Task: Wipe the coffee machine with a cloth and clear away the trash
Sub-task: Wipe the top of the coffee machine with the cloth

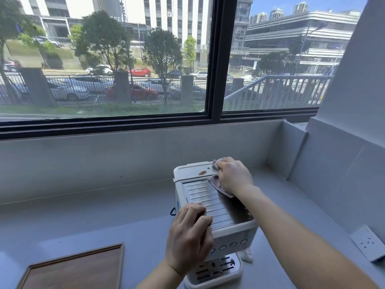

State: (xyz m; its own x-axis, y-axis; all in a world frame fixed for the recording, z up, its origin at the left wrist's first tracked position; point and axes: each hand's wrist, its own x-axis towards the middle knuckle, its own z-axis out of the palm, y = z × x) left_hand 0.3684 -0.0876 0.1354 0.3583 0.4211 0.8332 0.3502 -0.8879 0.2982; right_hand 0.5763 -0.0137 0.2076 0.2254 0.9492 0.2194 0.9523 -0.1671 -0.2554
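Observation:
A white coffee machine (233,231) with a ribbed metal top stands on the grey counter (104,215). My right hand (233,176) presses a crumpled pinkish cloth (218,184) onto the rear right of the machine's top. A brown stain (202,173) marks the white lid just left of the cloth. My left hand (190,236) rests flat on the front left corner of the machine, fingers on the ribbed plate. A crumpled white tissue (246,255) lies on the counter at the machine's right side, partly hidden by my right forearm.
A wooden tray (77,268) lies at the near left of the counter. A white wall socket (367,243) sits on the right wall. A grey ledge and a large window run behind the counter.

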